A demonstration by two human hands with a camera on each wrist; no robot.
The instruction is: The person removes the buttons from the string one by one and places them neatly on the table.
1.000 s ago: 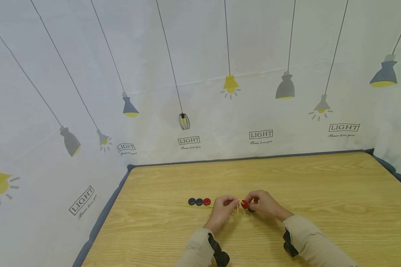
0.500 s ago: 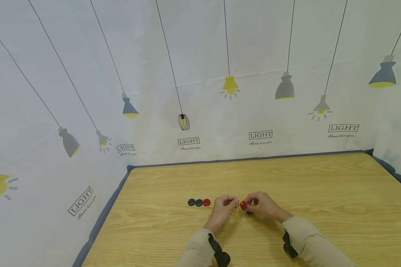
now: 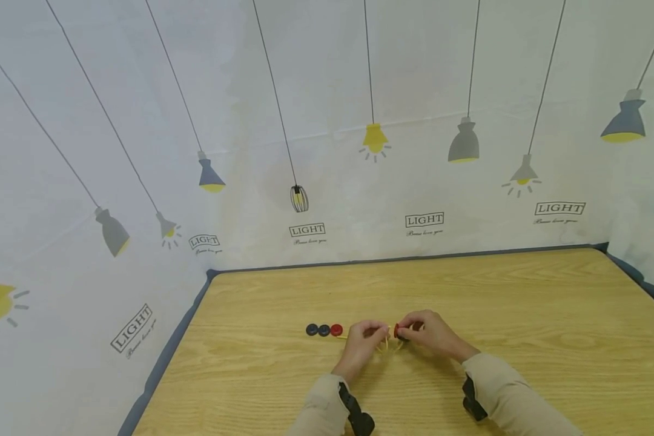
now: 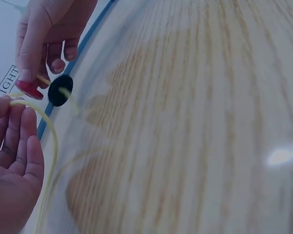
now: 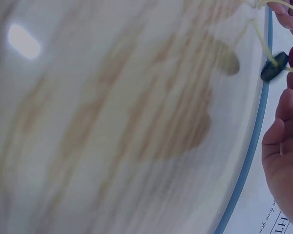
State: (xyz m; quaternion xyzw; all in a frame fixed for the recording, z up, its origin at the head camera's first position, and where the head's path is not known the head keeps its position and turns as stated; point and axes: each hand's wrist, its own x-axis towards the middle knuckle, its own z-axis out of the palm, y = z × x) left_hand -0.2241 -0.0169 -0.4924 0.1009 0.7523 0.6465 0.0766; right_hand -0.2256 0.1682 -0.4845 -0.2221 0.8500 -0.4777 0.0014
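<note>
My left hand (image 3: 361,345) pinches a yellow cord (image 4: 52,146) between thumb and forefinger, and a loop of it hangs below. To its right, my right hand (image 3: 433,334) pinches a red button (image 4: 29,89) by the rim. In the left wrist view the cord passes by this button near the left fingertips; whether it runs through a hole I cannot tell. A dark button (image 5: 274,67) hangs threaded on the cord beside the red one, untouched by the fingers. The hands are close together above the wooden table (image 3: 469,290).
Left of the hands, two dark buttons (image 3: 318,330) and another red button (image 3: 336,330) lie in a row on the table. A stretch of cord lies just below that red one. A white printed curtain (image 3: 349,181) stands behind the table and along its left side.
The red button in my right fingers has turned from nearly face-on to edge-on in the head view. A cord loop now shows below it. My left hand has barely moved.
</note>
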